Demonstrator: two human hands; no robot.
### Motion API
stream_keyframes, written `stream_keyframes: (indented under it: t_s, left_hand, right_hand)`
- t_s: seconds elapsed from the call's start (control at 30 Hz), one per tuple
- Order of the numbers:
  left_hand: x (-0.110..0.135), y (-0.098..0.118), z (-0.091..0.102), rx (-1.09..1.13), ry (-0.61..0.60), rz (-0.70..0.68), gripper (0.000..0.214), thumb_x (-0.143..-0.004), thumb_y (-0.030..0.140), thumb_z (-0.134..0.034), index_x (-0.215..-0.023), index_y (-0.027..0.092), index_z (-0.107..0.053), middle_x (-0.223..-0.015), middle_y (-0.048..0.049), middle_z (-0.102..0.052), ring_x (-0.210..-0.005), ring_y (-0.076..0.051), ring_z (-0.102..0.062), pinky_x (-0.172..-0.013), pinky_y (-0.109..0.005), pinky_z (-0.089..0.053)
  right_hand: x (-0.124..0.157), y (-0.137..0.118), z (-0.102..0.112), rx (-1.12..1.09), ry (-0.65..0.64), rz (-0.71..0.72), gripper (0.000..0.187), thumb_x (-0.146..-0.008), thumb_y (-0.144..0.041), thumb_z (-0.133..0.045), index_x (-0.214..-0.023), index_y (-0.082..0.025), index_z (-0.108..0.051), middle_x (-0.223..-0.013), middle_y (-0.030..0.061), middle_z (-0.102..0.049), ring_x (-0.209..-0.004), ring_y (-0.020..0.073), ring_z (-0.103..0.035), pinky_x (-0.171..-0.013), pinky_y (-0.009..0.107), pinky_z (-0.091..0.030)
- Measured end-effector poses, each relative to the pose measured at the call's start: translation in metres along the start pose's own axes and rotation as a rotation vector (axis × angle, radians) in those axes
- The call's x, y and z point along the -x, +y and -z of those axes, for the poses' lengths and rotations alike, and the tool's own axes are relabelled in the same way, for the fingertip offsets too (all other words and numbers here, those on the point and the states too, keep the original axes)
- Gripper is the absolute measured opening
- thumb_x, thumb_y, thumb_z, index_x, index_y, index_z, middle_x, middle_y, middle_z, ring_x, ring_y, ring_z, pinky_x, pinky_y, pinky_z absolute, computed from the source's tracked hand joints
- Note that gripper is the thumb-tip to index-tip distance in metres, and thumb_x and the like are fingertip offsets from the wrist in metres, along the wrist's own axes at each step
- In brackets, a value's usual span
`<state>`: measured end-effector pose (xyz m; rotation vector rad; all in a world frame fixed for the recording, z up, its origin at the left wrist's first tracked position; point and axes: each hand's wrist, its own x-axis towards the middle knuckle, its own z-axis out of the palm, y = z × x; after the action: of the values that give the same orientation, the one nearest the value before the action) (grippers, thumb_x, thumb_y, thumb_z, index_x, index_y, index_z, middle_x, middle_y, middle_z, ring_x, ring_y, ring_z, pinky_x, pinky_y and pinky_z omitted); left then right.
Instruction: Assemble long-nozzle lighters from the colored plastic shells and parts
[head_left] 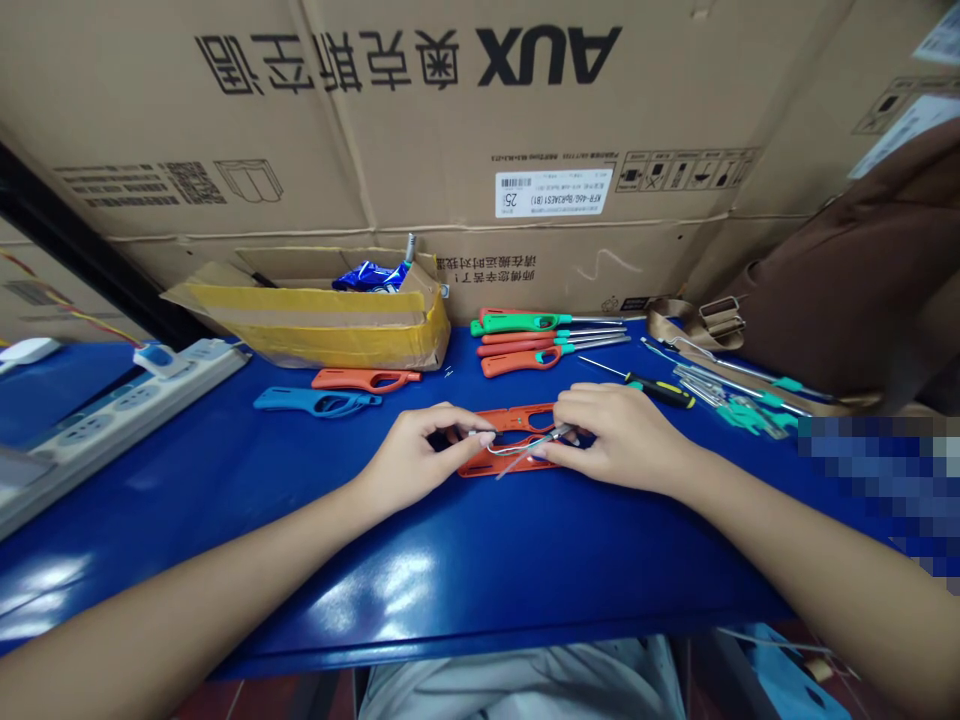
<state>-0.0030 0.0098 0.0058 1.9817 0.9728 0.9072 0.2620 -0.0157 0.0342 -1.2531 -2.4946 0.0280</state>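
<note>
An orange plastic lighter shell (517, 420) lies flat on the blue table (465, 560) in front of me. My left hand (420, 455) pinches its left end and a thin metal tube (525, 440) that runs across it. My right hand (619, 435) is closed on the right part of the shell and the tube's other end. Both hands rest on the table top.
An orange half shell (365, 379) and a blue half shell (315, 402) lie to the left. Assembled long lighters (547, 340), a screwdriver (652, 388), metal tubes (739, 395), an open carton (315, 315) and a power strip (112, 410) surround them. Large cardboard boxes (480, 130) stand behind.
</note>
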Motion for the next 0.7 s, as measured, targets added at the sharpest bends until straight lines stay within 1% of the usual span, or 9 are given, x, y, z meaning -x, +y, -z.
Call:
stream_keyframes:
  t_s: [0.1,0.17,0.27,0.37,0.47,0.57,0.63,0.7]
  left_hand:
    - [-0.001,-0.001,0.000,0.020,-0.001,0.042,0.021,-0.086,0.036,-0.073,-0.094,0.017,-0.080,-0.088,-0.0061,-0.078,-0.072,-0.015,-0.067,-0.066,-0.027,-0.051]
    - [-0.001,-0.002,0.000,0.016,0.001,0.038,0.021,-0.086,0.036,-0.073,-0.093,0.017,-0.080,-0.088,-0.0058,-0.078,-0.072,-0.015,-0.066,-0.066,-0.026,-0.051]
    - [-0.001,-0.002,0.000,-0.003,0.007,0.001,0.018,-0.086,0.033,-0.074,-0.093,0.018,-0.080,-0.086,-0.0050,-0.077,-0.070,-0.014,-0.066,-0.067,-0.025,-0.051]
    - [-0.001,-0.002,0.000,-0.033,0.004,-0.050,0.015,-0.087,0.030,-0.074,-0.093,0.018,-0.080,-0.086,-0.0045,-0.077,-0.070,-0.013,-0.066,-0.068,-0.024,-0.052]
    - [-0.001,-0.001,0.002,-0.069,-0.015,-0.106,0.013,-0.088,0.027,-0.073,-0.095,0.018,-0.080,-0.088,-0.0047,-0.078,-0.076,-0.014,-0.069,-0.071,-0.025,-0.053]
    - [-0.002,0.000,0.005,-0.145,-0.037,-0.168,0.012,-0.089,0.025,-0.072,-0.095,0.019,-0.081,-0.088,-0.0048,-0.078,-0.080,-0.016,-0.069,-0.073,-0.026,-0.053]
    - [-0.002,0.000,0.007,-0.193,-0.051,-0.202,0.013,-0.089,0.023,-0.072,-0.097,0.019,-0.081,-0.089,-0.0052,-0.077,-0.080,-0.016,-0.068,-0.073,-0.026,-0.053]
    - [-0.002,0.000,0.009,-0.221,-0.064,-0.237,0.013,-0.090,0.021,-0.071,-0.099,0.019,-0.080,-0.091,-0.0057,-0.078,-0.082,-0.017,-0.068,-0.074,-0.027,-0.053]
  right_hand:
    - [0.000,0.000,0.000,-0.011,0.013,0.008,0.045,-0.096,-0.056,-0.058,-0.071,-0.019,-0.054,-0.070,0.0016,-0.061,-0.071,0.0163,-0.055,-0.061,0.028,-0.028]
    - [0.000,0.001,-0.001,-0.008,0.024,0.029,0.042,-0.095,-0.054,-0.060,-0.073,-0.019,-0.056,-0.071,0.0017,-0.062,-0.071,0.0164,-0.056,-0.062,0.028,-0.029]
    - [0.000,0.002,-0.002,0.010,0.031,0.061,0.038,-0.095,-0.050,-0.062,-0.075,-0.019,-0.059,-0.072,0.0017,-0.063,-0.071,0.0162,-0.056,-0.062,0.028,-0.030]
    - [0.000,0.003,-0.003,0.014,0.039,0.045,0.040,-0.096,-0.051,-0.060,-0.073,-0.019,-0.058,-0.071,0.0012,-0.062,-0.070,0.0157,-0.056,-0.062,0.028,-0.031]
    - [0.001,0.003,-0.003,0.027,0.024,0.035,0.038,-0.094,-0.050,-0.063,-0.074,-0.019,-0.058,-0.072,0.0012,-0.063,-0.071,0.0166,-0.057,-0.062,0.028,-0.032]
    - [0.001,0.004,0.000,0.003,-0.029,0.025,0.027,-0.092,-0.044,-0.066,-0.082,-0.020,-0.061,-0.078,0.0016,-0.065,-0.077,0.0184,-0.060,-0.065,0.029,-0.035]
    - [0.002,0.004,0.003,-0.056,-0.076,0.017,0.017,-0.093,-0.038,-0.064,-0.092,-0.021,-0.063,-0.087,0.0018,-0.067,-0.084,0.0193,-0.062,-0.070,0.029,-0.039]
    - [0.003,0.003,0.007,-0.126,-0.125,0.014,0.010,-0.095,-0.031,-0.059,-0.100,-0.023,-0.062,-0.096,0.0018,-0.069,-0.090,0.0193,-0.063,-0.075,0.030,-0.042]
